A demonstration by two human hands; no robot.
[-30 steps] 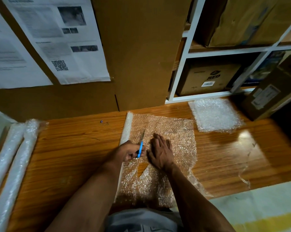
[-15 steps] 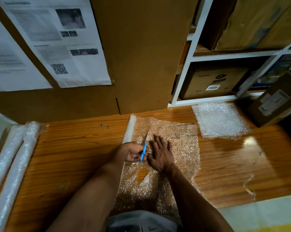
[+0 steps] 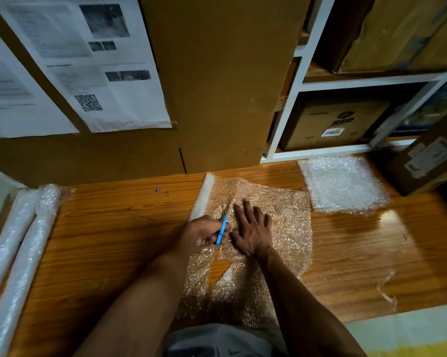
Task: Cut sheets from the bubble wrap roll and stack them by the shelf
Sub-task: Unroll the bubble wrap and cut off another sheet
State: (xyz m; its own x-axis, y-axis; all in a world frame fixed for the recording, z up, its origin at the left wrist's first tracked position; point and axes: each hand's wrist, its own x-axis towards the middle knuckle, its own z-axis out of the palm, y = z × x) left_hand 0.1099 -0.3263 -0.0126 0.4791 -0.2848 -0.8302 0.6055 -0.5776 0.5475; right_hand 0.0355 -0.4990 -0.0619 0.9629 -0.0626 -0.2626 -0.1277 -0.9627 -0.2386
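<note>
Your hands are mid-cut on the clear bubble wrap sheet (image 3: 281, 222).

Your left hand (image 3: 204, 231) grips the blue-handled cutter (image 3: 222, 231), its blade in the wrap just ahead of your fingers. Your right hand (image 3: 253, 231) lies flat, fingers straight, pressing the sheet beside it. The white roll (image 3: 203, 195) sits ahead of your left hand; the stack of cut sheets (image 3: 343, 184) lies beyond your right, by the white shelf (image 3: 289, 106).

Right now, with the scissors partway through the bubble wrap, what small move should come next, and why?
Probably push the scissors in the left hand farther toward the wall. The cut gapes open near the body, uncut bubble wrap lies ahead, and the right hand presses it flat.
</note>
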